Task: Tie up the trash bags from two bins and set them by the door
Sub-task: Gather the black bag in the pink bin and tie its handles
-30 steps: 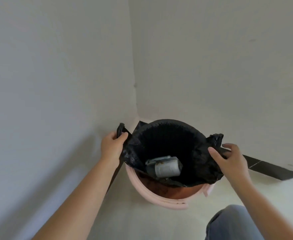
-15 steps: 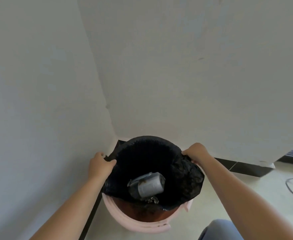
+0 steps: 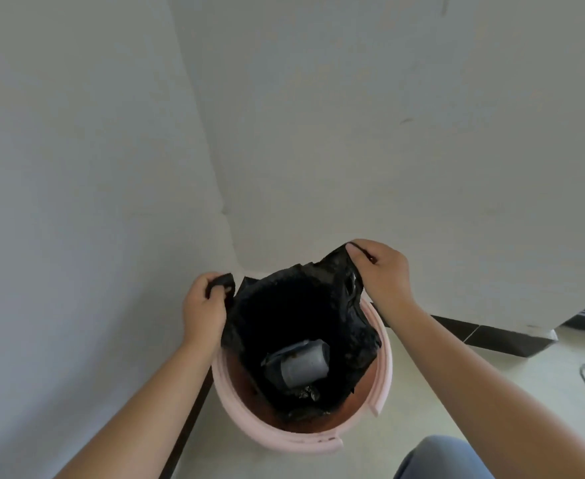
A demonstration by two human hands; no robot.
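While the left hand [image 3: 204, 311] pinches one bunched corner of the black trash bag [image 3: 301, 326] and the right hand [image 3: 382, 274] grips the opposite edge, the bag's mouth is lifted clear of the pink bin [image 3: 284, 440] yet gapes open, the body down inside. Judging by this, the work is early: nothing is knotted, no bag has reached a door, and a second bin is not visible. Counted: two hands, one bag, one bin, one grey cylindrical container [image 3: 303, 366] lying in the bag, beside some small dark scraps.
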